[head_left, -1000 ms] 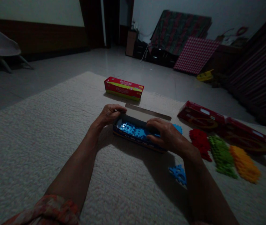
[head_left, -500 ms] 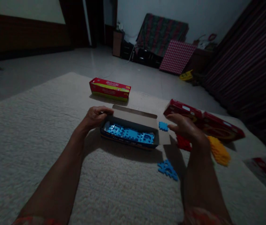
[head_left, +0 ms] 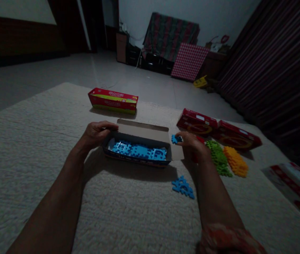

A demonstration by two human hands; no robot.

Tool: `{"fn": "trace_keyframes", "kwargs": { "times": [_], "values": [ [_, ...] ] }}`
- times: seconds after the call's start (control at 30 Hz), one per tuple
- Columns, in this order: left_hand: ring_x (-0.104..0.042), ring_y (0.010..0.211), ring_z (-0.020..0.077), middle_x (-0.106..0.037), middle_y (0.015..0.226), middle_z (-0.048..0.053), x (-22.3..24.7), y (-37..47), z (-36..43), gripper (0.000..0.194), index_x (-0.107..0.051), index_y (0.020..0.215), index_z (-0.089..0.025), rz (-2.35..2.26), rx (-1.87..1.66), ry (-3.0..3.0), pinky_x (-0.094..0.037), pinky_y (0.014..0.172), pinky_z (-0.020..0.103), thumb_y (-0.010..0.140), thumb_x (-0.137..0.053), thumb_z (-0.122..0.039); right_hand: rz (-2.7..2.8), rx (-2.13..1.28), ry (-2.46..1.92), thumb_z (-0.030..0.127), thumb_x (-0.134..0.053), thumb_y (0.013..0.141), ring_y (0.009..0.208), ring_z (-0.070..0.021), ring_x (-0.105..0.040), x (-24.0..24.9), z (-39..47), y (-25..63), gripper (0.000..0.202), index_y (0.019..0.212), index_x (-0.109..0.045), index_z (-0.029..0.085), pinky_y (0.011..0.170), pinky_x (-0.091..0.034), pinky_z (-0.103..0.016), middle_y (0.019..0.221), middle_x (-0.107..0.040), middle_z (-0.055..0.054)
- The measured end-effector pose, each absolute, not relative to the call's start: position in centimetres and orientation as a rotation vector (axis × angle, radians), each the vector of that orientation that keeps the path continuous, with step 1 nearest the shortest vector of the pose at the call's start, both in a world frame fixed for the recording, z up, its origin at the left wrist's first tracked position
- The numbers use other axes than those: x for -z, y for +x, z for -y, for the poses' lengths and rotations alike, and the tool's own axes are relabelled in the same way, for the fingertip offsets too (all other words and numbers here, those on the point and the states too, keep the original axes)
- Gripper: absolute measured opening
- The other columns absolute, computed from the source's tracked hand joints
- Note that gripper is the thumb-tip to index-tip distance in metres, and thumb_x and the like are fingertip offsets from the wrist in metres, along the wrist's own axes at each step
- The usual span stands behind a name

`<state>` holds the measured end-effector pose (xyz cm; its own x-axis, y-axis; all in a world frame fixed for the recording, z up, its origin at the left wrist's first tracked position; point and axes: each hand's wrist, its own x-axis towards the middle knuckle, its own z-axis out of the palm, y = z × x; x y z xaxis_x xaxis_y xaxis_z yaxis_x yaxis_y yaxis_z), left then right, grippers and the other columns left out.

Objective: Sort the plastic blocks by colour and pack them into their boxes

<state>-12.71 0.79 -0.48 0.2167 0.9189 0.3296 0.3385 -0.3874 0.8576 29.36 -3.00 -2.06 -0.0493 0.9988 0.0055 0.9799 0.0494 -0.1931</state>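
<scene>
An open cardboard box (head_left: 136, 161) lies on the mat, its lid flap raised at the back and a side flap sticking out on the right. Inside it are several blue interlocking plastic pieces (head_left: 141, 151). My left hand (head_left: 95, 134) grips the box at its left end, thumb and fingers closed on the edge. Just beyond the right flap, my right hand (head_left: 192, 143) has thumb and fingertips closed on a small blue interlocking piece (head_left: 175, 139). Nearer to me, a triangular blue interlocking piece (head_left: 183, 187) lies on the mat.
Right of my right hand lie green pieces (head_left: 219, 158) and orange pieces (head_left: 236, 161), with red pieces (head_left: 195, 157) partly behind the hand. Two dark red boxes (head_left: 197, 121) stand behind them. A red and green box (head_left: 113, 101) sits at the back left of the mat (head_left: 46, 141).
My right hand has moved onto the small blue piece and closed on it; the piece looks tilted now. The green pieces have come into view. My left hand stays on the box.
</scene>
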Motion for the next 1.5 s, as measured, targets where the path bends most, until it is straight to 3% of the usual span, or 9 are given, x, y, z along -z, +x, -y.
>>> {"fn": "trace_keyframes", "kwargs": {
  "times": [0.3,0.43,0.57,0.83,1.27,1.5],
  "values": [
    [-0.072,0.084,0.0221,-0.078,0.087,0.007,0.6,-12.7,-0.8,0.026,-0.08,0.08,-0.02,-1.152,-1.164,1.858,-0.06,0.085,0.037,0.067,-0.059,-0.027,2.1,-0.136,-2.118,0.021,-0.069,0.078,0.105,-0.0303,-0.069,-1.3,4.1,28.9,0.031,0.108,-0.072,0.022,0.093,-0.054,-0.044,0.114,-0.074,-0.011],
    [-0.072,0.085,0.0222,-0.079,0.088,0.006,0.6,-12.7,-0.8,0.028,-0.08,0.08,-0.02,-1.16,-1.164,1.853,-0.059,0.087,0.037,0.065,-0.058,-0.025,2.153,-0.085,-1.708,0.03,-0.066,0.082,0.101,-0.028,-0.069,-5.2,6.5,26.8,0.027,0.108,-0.07,0.023,0.091,-0.055,-0.044,0.11,-0.073,-0.01],
    [-0.072,0.085,0.0235,-0.078,0.088,0.007,0.8,-12.7,-0.8,0.028,-0.08,0.081,-0.019,-1.154,-1.18,1.85,-0.059,0.087,0.039,0.066,-0.058,-0.026,2.305,-0.263,-1.311,0.032,-0.066,0.086,0.103,-0.0244,-0.067,-7.4,9.8,22.4,0.028,0.112,-0.065,0.021,0.091,-0.054,-0.04,0.113,-0.07,-0.009],
    [-0.072,0.084,0.0219,-0.078,0.087,0.007,0.6,-12.5,-0.7,0.027,-0.08,0.08,-0.019,-1.15,-1.184,1.859,-0.059,0.087,0.039,0.067,-0.057,-0.025,2.412,-0.336,-1.327,0.028,-0.065,0.088,0.102,-0.0243,-0.063,-4.8,11.2,20.2,0.026,0.112,-0.061,0.02,0.089,-0.052,-0.04,0.114,-0.067,-0.011],
    [-0.072,0.086,0.0228,-0.078,0.089,0.008,0.8,-12.8,-0.9,0.028,-0.08,0.083,-0.019,-1.178,-1.151,1.871,-0.059,0.087,0.039,0.067,-0.057,-0.024,2.419,-0.342,-1.328,0.027,-0.066,0.088,0.106,-0.0248,-0.062,-4.6,11.3,20.5,0.026,0.112,-0.06,0.02,0.093,-0.051,-0.042,0.116,-0.065,-0.011],
    [-0.072,0.085,0.0223,-0.079,0.089,0.007,0.5,-12.6,-0.8,0.027,-0.08,0.081,-0.02,-1.206,-1.128,1.858,-0.06,0.086,0.038,0.067,-0.059,-0.028,2.271,-0.104,-1.402,0.026,-0.057,0.09,0.101,-0.0252,-0.067,-5.3,10.2,23.4,0.021,0.109,-0.064,0.02,0.09,-0.053,-0.041,0.11,-0.07,-0.011]
  ]
}}
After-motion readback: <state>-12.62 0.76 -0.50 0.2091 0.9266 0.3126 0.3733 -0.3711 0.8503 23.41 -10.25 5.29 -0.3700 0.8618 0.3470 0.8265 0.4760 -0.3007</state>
